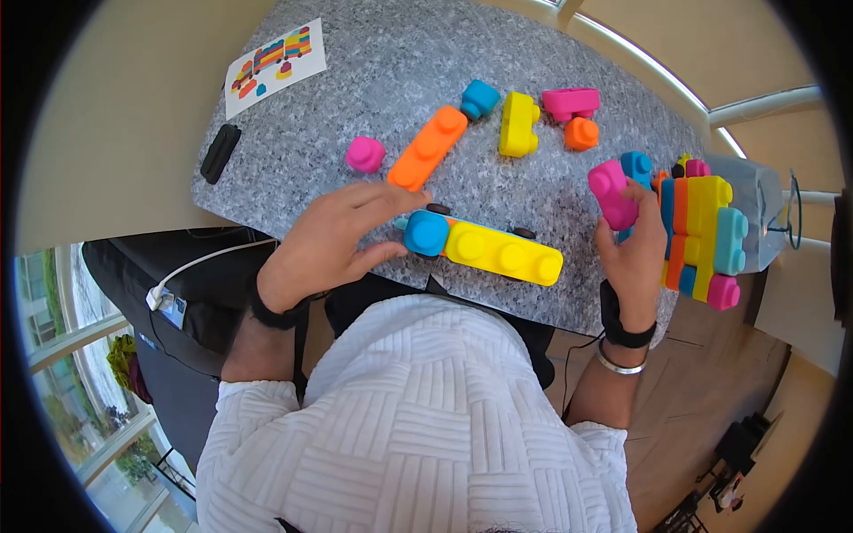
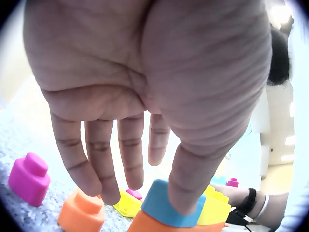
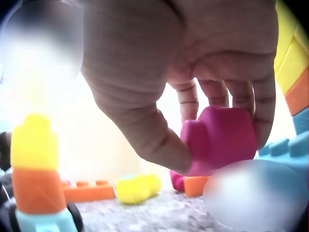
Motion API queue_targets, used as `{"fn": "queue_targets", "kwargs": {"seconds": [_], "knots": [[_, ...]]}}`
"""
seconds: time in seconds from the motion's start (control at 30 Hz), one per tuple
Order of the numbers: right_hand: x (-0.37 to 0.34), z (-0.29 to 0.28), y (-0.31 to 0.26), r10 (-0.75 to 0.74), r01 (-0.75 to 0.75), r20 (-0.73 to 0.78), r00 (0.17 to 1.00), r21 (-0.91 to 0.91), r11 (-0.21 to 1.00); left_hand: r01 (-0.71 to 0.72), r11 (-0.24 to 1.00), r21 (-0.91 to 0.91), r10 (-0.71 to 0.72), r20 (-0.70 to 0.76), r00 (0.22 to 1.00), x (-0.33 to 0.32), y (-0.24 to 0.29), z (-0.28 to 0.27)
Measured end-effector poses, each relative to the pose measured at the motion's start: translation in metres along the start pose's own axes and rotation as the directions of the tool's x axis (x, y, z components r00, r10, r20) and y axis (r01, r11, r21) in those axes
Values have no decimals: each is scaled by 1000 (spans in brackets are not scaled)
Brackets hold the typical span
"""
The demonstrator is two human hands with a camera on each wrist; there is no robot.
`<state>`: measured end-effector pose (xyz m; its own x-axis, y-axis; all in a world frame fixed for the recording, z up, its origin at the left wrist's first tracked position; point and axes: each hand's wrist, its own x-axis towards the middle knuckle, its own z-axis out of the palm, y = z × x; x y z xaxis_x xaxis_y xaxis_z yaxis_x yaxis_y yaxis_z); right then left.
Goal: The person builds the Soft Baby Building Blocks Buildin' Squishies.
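Observation:
In the head view, my right hand (image 1: 635, 253) pinches a pink building block (image 1: 611, 194) between thumb and fingers, beside a tall stack of blocks. The same pink block (image 3: 224, 140) shows its studs in the right wrist view. My left hand (image 1: 333, 235) lies beside a wheeled block vehicle, its fingers loosely spread. Its thumb overlaps the blue block (image 2: 169, 203) on the vehicle's end in the left wrist view. A long yellow block (image 1: 502, 251) continues the vehicle's top row, over an orange layer (image 3: 38, 191). Dark wheels (image 1: 524, 234) show at its side.
Beyond the hands lie an orange long block (image 1: 428, 147), a small pink block (image 1: 364, 155), a yellow block (image 1: 518, 124) and several others. The stacked blocks (image 1: 702, 222) stand at the right beside a clear container (image 1: 755, 213). A picture sheet (image 1: 267, 84) lies far left.

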<state>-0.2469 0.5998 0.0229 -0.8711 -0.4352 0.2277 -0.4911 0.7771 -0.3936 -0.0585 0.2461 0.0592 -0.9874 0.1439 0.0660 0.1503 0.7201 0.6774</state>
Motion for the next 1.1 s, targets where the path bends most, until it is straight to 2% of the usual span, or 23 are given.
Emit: {"fn": "queue_targets", "kwargs": {"seconds": [0.03,0.07,0.1,0.17,0.2,0.27,0.3,0.37,0.5,0.57,0.67,0.8,0.87,0.9,0.97,1.0,1.07,1.1], "knots": [[-2,-9,-9,-53,52,-4,999,227,973,-5,1000,-6,6,11,1000,1,0,2],[-4,-18,-18,-100,101,-24,995,439,893,-22,1000,-8,22,37,999,2,-1,3],[-9,-29,-27,-85,88,-26,996,433,897,-40,999,-10,40,62,997,4,-2,4],[-19,-46,-43,-330,193,104,938,635,748,-56,998,-8,56,74,996,7,-1,6],[-20,-45,-47,-320,189,100,942,631,753,-59,998,2,58,73,996,8,0,7],[-21,-42,-53,-536,327,219,815,589,739,-55,998,-12,56,77,996,11,4,7],[-22,-41,-56,-531,324,217,819,590,740,-40,999,-24,42,73,996,11,6,7],[-25,-42,-62,-526,359,279,804,478,802,-43,999,-20,44,72,996,12,6,7],[-29,-37,-69,-541,424,248,804,400,813,-32,999,-39,34,63,997,12,6,10],[-30,-28,-73,-400,282,333,854,349,894,-18,999,-37,21,64,998,12,7,10],[-26,-30,-75,-410,293,381,829,328,898,-10,999,-31,12,64,998,11,7,9],[-17,-30,-73,-481,343,297,825,413,844,-48,999,15,48,20,999,8,5,9],[-1,-37,-63,-560,359,283,778,531,767,-25,1000,15,25,26,999,4,3,9],[9,-36,-58,-563,363,283,777,529,767,-2,1000,12,1,40,999,3,2,9],[36,-32,-46,-516,428,156,842,390,816,-10,1000,19,10,21,1000,0,3,7],[50,-30,-41,-521,434,156,839,386,814,-16,1000,27,15,5,1000,-1,3,5],[76,-22,-34,-427,402,153,891,167,900,-28,999,31,29,-30,999,-7,1,0],[89,-16,-30,-441,417,159,883,165,894,-38,999,36,40,-65,997,-10,1,-1]]}}
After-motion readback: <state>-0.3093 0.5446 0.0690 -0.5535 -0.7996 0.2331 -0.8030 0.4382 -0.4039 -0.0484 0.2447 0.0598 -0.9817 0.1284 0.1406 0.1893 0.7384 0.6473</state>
